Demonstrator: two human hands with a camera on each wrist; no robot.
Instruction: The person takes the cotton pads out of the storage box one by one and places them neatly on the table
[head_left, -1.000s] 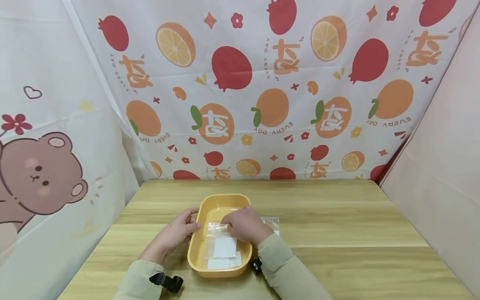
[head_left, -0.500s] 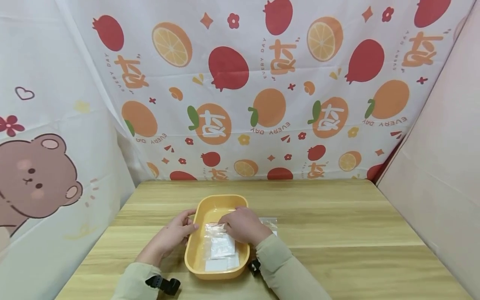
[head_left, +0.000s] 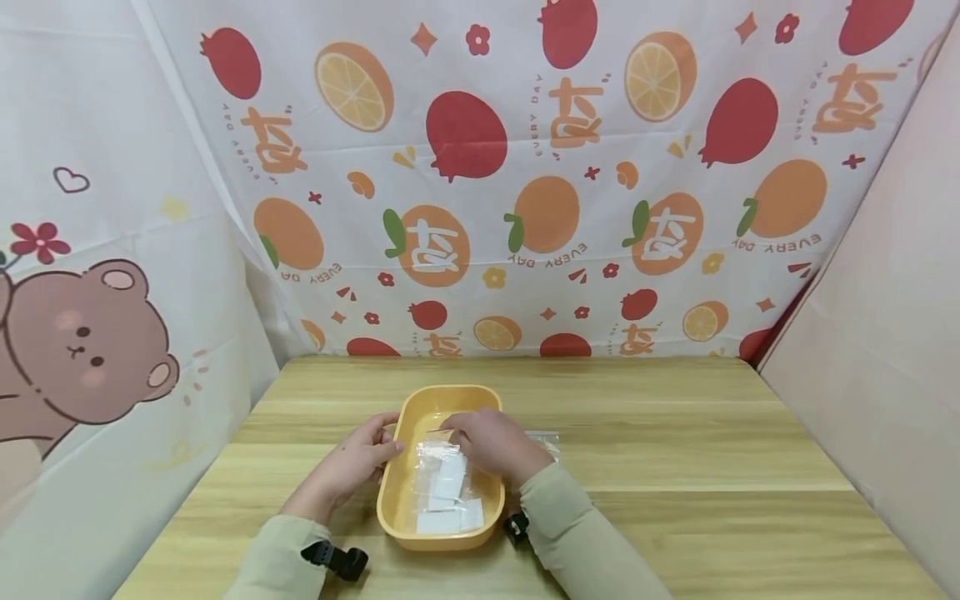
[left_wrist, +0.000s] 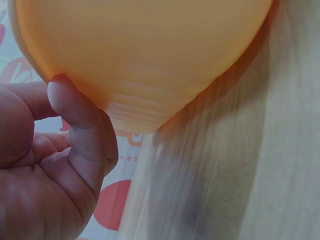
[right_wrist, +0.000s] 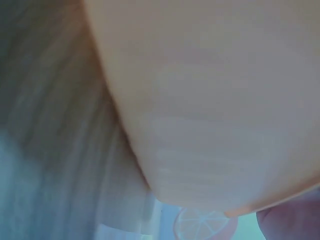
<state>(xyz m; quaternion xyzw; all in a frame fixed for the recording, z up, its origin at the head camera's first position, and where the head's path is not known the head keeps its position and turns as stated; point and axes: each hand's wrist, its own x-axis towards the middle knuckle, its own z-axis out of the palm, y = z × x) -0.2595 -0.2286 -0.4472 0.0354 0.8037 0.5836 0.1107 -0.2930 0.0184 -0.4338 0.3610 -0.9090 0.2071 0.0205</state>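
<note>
A yellow plastic tray [head_left: 397,500] with rounded corners stands on the table. My left hand [head_left: 358,467] grips its left rim; in the left wrist view the hand [left_wrist: 65,150] curls at the tray's edge. My right hand [head_left: 491,442] reaches in over the right wall and pinches the top edge of a clear zip-lock bag [head_left: 433,467]. White cards [head_left: 450,477] show through the plastic, and more white pieces [head_left: 450,518] lie near the tray's front end. In the right wrist view the tray's wall [right_wrist: 200,100] hides nearly all of the hand.
Another clear bag [head_left: 546,442] lies on the wooden table [head_left: 675,467], right of the tray and partly behind my right wrist. A fruit-print cloth [head_left: 480,192] hangs behind the table. More cloth [head_left: 135,167] closes off the sides.
My right fingers have moved slightly up and away with the bag's edge, and the white card inside it now lies tilted. My left hand keeps its hold on the rim.
</note>
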